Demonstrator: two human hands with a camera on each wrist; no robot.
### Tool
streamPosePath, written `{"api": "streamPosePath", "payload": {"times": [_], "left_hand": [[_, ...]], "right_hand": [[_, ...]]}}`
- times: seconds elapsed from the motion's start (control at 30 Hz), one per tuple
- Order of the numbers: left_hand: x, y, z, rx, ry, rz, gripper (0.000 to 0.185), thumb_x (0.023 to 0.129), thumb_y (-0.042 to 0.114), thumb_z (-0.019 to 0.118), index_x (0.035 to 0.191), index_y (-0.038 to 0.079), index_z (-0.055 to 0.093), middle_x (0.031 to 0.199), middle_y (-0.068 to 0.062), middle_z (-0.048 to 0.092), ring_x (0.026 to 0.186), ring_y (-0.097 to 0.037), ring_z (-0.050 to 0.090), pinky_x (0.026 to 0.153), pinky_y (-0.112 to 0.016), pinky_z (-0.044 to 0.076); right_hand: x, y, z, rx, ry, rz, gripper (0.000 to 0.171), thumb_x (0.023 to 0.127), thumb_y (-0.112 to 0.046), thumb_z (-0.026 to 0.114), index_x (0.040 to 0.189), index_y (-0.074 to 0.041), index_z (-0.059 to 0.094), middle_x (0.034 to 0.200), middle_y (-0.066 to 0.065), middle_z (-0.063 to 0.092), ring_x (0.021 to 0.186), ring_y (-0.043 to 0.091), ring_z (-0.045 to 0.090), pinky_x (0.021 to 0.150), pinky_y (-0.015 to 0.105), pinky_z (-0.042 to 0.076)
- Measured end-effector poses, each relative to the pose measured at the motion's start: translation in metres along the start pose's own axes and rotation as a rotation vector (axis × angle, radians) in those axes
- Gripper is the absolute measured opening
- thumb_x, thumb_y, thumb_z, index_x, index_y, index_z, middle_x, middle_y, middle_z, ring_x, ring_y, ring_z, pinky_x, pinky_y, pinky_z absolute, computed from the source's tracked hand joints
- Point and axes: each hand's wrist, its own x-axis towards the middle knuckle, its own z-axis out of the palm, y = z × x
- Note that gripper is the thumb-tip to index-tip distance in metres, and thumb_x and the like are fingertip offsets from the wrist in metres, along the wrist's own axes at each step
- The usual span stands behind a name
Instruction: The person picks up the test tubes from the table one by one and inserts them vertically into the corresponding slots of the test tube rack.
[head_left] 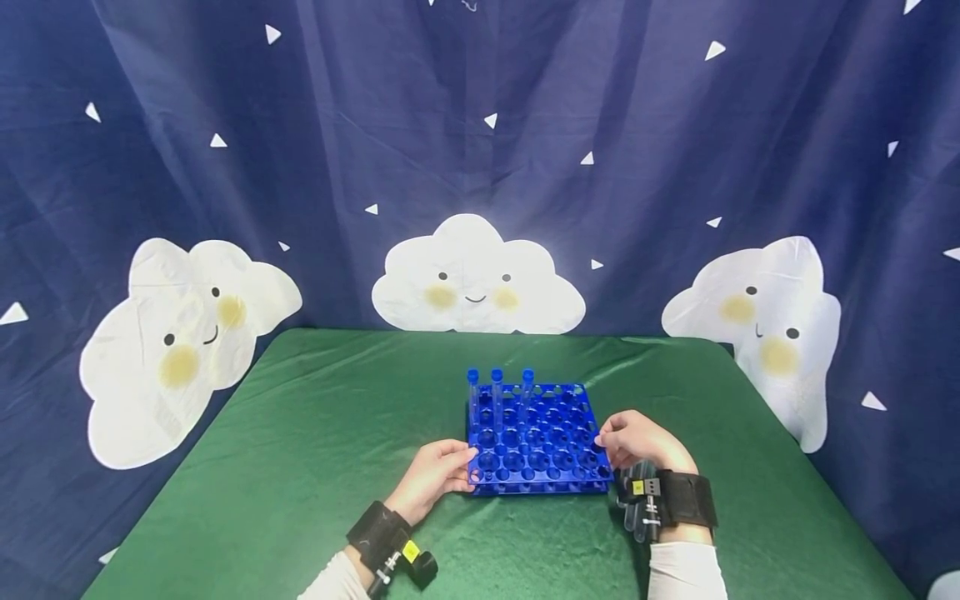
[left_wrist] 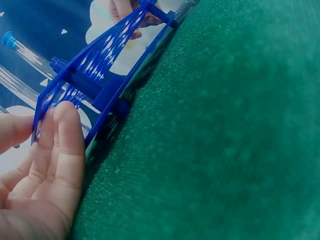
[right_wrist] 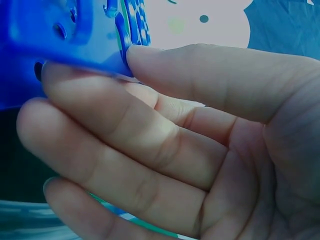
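A green cloth-covered table (head_left: 300, 467) carries a blue test-tube rack (head_left: 536, 437) near its front middle, three blue-capped tubes (head_left: 497, 392) upright in the back row. The left hand (head_left: 435, 475) pinches its left edge; the right hand (head_left: 637, 442) pinches the right edge — thumb over, fingers seemingly beneath. The rack looks light, stiff plastic — best held level by both edges, since the tubes may tip.

There are one blue rack (head_left: 536, 437) on one green table (head_left: 315, 467), three clear tubes (head_left: 497, 392) with blue caps standing in its far row, two hands, and three white clouds (head_left: 477, 279) on the curtain.
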Motion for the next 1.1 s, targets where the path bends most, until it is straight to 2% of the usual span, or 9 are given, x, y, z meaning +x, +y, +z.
{"api": "streamPosePath", "payload": {"times": [0.43, 0.63, 0.77, 0.93, 1.0, 1.1], "left_hand": [[0.000, -0.001, -0.003, -0.007, -0.015, -0.003, 0.028, 0.092, 0.018, 0.066, 0.107, -0.004, 0.057, 0.075, 0.002, 0.065, 0.066, -0.010, 0.062, 0.067, -0.028, 0.061], [0.001, -0.001, -0.003, -0.006, -0.020, 0.001, 0.027, 0.092, 0.017, 0.066, 0.106, -0.004, 0.058, 0.076, 0.002, 0.065, 0.067, -0.010, 0.063, 0.068, -0.028, 0.061], [0.001, -0.001, -0.002, -0.011, -0.021, -0.002, 0.025, 0.092, 0.017, 0.065, 0.105, -0.003, 0.058, 0.076, 0.002, 0.065, 0.067, -0.010, 0.063, 0.067, -0.028, 0.061], [0.000, 0.000, -0.002, -0.007, -0.017, -0.003, 0.024, 0.092, 0.017, 0.066, 0.104, -0.002, 0.058, 0.075, 0.002, 0.064, 0.066, -0.010, 0.062, 0.067, -0.028, 0.061], [0.000, 0.001, -0.002, -0.005, -0.016, -0.005, 0.025, 0.092, 0.017, 0.066, 0.105, -0.002, 0.058, 0.074, 0.002, 0.063, 0.065, -0.010, 0.061, 0.067, -0.028, 0.061], [-0.001, 0.001, -0.001, -0.004, -0.017, -0.008, 0.025, 0.092, 0.017, 0.066, 0.106, -0.002, 0.057, 0.074, 0.002, 0.063, 0.065, -0.010, 0.061, 0.066, -0.028, 0.060]], "right_hand": [[-0.005, -0.002, -0.007, 0.016, 0.025, 0.000, 0.022, 0.096, -0.016, 0.057, 0.092, 0.006, 0.060, 0.075, 0.015, 0.068, 0.072, 0.025, 0.068, 0.069, 0.045, 0.060], [-0.013, 0.004, -0.020, 0.113, 0.064, 0.011, 0.024, 0.097, -0.018, 0.057, 0.091, 0.005, 0.058, 0.072, 0.006, 0.064, 0.067, 0.016, 0.062, 0.067, 0.038, 0.059], [-0.018, 0.011, -0.029, 0.183, 0.142, 0.081, 0.025, 0.097, -0.019, 0.057, 0.096, 0.006, 0.056, 0.069, 0.001, 0.059, 0.063, 0.009, 0.057, 0.064, 0.030, 0.057], [-0.024, 0.022, -0.037, 0.087, 0.282, 0.215, 0.032, 0.096, -0.024, 0.058, 0.101, 0.007, 0.055, 0.071, 0.002, 0.057, 0.064, 0.011, 0.057, 0.062, 0.030, 0.058], [-0.026, 0.025, -0.037, 0.049, 0.319, 0.269, 0.031, 0.095, -0.026, 0.059, 0.092, 0.004, 0.055, 0.069, 0.004, 0.055, 0.062, 0.013, 0.056, 0.059, 0.029, 0.058], [-0.026, 0.028, -0.034, 0.045, 0.328, 0.316, 0.031, 0.092, -0.026, 0.061, 0.079, 0.000, 0.052, 0.063, 0.004, 0.053, 0.055, 0.014, 0.055, 0.054, 0.028, 0.056]]}}
